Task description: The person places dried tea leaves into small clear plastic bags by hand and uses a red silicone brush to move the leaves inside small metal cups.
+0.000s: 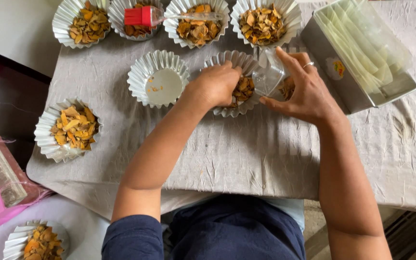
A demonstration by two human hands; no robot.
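Note:
My left hand reaches down into a fluted foil cup holding brown and orange dried pieces, fingers closed among them. My right hand holds a small clear plastic bag at the cup's right rim, thumb and fingers around it; some brown pieces show by the palm. An almost empty foil cup with a few crumbs sits just left of my left hand.
Several filled foil cups line the far edge; a red-handled brush rests across two. Another filled cup is at the left, one more at bottom left. A metal tin of clear bags stands at right on the grey cloth.

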